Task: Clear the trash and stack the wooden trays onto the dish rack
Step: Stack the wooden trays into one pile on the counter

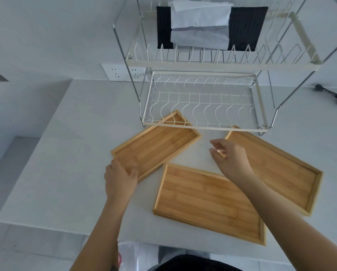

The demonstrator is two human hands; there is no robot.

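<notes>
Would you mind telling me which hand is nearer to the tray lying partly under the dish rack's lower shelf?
Left. The left hand grips the near corner of that tray, while the right hand hovers open beside its far right end, not touching it.

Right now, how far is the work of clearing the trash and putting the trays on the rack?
Done: no trash shows on the three trays. In hand: the left hand grips the near corner of the left tray; the right hand hovers open, empty. Left: the middle tray and right tray lie on the counter, and the dish rack lower shelf holds no tray.
</notes>
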